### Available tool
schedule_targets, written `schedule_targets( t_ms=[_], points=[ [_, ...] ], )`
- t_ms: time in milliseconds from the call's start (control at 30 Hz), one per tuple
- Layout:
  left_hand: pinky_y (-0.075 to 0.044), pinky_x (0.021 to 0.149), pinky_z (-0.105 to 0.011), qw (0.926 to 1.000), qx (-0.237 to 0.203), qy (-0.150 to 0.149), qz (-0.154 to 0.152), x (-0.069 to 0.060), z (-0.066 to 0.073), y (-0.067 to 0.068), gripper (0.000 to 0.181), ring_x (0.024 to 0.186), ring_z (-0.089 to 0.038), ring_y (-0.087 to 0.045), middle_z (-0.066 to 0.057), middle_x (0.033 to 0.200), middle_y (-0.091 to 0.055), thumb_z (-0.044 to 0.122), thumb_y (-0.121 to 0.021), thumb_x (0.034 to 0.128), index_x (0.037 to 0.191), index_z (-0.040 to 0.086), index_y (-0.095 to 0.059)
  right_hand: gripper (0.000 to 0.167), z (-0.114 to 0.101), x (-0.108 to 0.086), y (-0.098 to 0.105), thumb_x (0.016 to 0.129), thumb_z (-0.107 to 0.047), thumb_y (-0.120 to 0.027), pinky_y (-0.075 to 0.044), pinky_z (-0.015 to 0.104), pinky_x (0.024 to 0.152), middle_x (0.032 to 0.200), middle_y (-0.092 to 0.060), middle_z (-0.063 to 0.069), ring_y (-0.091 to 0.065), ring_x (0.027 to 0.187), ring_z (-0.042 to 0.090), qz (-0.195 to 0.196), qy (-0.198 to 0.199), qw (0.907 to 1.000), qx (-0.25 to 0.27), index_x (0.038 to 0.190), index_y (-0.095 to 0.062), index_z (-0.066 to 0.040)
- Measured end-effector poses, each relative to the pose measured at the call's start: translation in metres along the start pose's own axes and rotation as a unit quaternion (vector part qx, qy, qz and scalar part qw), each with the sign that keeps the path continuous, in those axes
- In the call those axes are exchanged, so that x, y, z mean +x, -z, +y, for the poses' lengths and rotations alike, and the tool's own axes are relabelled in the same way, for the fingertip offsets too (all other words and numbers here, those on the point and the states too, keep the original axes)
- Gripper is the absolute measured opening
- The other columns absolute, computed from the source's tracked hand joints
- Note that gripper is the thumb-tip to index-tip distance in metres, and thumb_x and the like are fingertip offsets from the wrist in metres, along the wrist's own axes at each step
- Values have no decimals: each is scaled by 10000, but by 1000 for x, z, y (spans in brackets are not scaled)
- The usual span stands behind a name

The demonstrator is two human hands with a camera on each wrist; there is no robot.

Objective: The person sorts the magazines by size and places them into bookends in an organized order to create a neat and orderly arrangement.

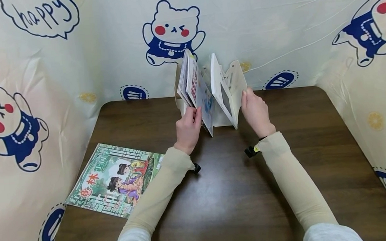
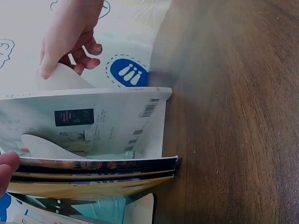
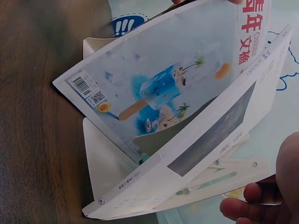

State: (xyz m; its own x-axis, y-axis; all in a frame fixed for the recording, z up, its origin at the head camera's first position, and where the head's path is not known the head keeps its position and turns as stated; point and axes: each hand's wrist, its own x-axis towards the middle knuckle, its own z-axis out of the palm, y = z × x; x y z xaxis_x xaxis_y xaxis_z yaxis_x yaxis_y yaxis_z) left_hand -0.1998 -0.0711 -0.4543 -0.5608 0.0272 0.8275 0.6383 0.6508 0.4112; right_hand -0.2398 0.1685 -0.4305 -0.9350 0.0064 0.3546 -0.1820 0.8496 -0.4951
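At the back of the table, my left hand (image 1: 187, 130) pinches the near edge of several thin magazines (image 1: 202, 93) standing tilted in a white book stand (image 1: 239, 80). The front cover, in the right wrist view, carries a blue ice-pop picture (image 3: 163, 88) and red characters. My right hand (image 1: 257, 112) holds the stand's right end panel, thumb on one side and fingers on the other in the left wrist view. Between the panels leans a thicker white book (image 1: 220, 85), apart from the magazines. Only fingertips (image 2: 8, 165) of my left hand show in its wrist view.
A green illustrated magazine (image 1: 116, 182) lies flat at the table's left, partly under my left forearm. A printed cloth (image 1: 113, 40) with cartoon bears hangs behind and beside the brown table (image 1: 218, 193), close behind the stand.
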Motion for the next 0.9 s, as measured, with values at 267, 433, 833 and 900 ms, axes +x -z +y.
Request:
schedule_targets(
  t_ms=[267,433,833,900],
  points=[
    [-493,463,-339,9999,107,64,73,3,-1,6,231,476,-180,-594,-74,629,-639,111,-754,960,805,33,-602,423,-1,1,2,1143,-327,-319,-496,633,623,891,-649,299,-659,773,515,5,-23,10000,63,1090,-519,42],
    [-509,478,-339,9993,114,332,-80,1,-4,9,236,493,-194,-606,-84,650,-658,142,-745,975,815,36,-608,435,-2,1,2,1144,-333,-305,-495,635,624,885,-646,301,-661,777,520,-14,-9,10000,20,1084,-516,43],
    [-441,468,-323,9970,2,641,-428,-3,-7,13,273,486,-177,-541,-60,635,-626,192,-697,1013,786,55,-631,442,-2,1,0,1144,-343,-303,-492,641,637,897,-650,302,-661,791,524,-68,-52,10000,16,1117,-517,43],
    [-430,472,-316,9966,-22,680,-475,-4,-7,14,276,490,-172,-529,-53,633,-616,193,-689,1017,782,59,-634,440,-1,0,-1,1144,-340,-307,-493,642,639,907,-654,305,-663,798,525,-69,-62,10000,14,1122,-521,44]
  ],
)
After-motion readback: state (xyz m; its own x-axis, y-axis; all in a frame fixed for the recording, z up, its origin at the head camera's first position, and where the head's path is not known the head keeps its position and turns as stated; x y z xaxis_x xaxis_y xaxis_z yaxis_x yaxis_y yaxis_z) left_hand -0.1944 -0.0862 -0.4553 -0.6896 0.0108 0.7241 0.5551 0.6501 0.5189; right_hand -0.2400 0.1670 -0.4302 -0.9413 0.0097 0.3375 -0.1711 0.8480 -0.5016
